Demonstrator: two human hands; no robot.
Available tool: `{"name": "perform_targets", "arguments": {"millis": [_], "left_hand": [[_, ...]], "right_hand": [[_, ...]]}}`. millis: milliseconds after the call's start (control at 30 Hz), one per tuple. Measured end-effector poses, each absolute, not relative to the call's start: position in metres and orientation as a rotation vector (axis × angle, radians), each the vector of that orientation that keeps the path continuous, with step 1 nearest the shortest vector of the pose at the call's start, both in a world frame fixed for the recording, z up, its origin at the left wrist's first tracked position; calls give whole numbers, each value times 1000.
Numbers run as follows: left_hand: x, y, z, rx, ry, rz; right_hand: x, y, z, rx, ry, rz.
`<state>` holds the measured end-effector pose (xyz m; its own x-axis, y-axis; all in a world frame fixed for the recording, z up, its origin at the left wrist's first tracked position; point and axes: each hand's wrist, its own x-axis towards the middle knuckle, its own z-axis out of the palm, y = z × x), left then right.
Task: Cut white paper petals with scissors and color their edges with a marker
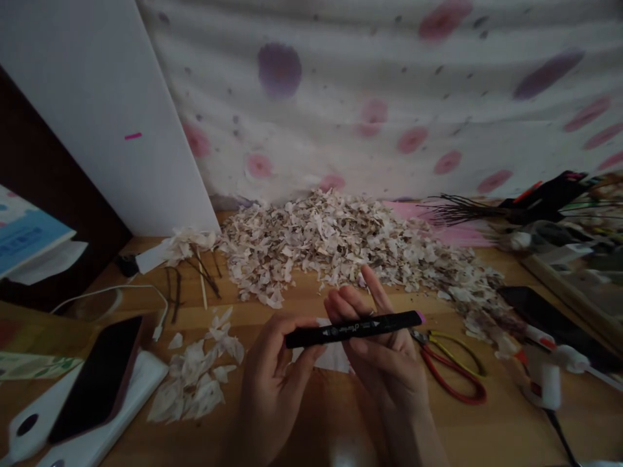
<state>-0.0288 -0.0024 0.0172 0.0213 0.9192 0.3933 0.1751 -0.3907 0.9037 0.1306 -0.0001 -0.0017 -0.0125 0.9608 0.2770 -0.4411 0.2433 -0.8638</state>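
A black marker [357,328] with white lettering and a pink-purple end lies level between my two hands, above the wooden table. My left hand [277,373] pinches its left end between thumb and fingers. With the thumb pressed against its lower side, my right hand [387,357] grips the other half; the index finger points up and away. Behind and below the hands, a whitish sheet or petal [331,358] is partly hidden. A large heap of pale dried petals [331,240] spreads beyond the hands. A smaller cluster of pale petals [195,373] lies left of my left hand.
Pliers with red and yellow handles [455,370] lie right of my right hand. At the left, a phone [100,379] rests on a white object, near a white cable [158,327]. A glue gun [549,383] and dark phone-like slab [559,324] are at right.
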Motion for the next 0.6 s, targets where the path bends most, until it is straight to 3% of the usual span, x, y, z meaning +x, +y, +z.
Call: {"name": "perform_targets", "arguments": {"millis": [267, 500, 600], "left_hand": [[-27, -1, 16, 1939, 1214, 1335], [-21, -18, 6, 2347, 1215, 510], [-18, -30, 7, 2483, 1091, 470]], "right_hand": [[119, 3, 6, -614, -847, 1339], [123, -8, 41, -381, -569, 1506], [129, -18, 54, -340, -526, 1507]]}}
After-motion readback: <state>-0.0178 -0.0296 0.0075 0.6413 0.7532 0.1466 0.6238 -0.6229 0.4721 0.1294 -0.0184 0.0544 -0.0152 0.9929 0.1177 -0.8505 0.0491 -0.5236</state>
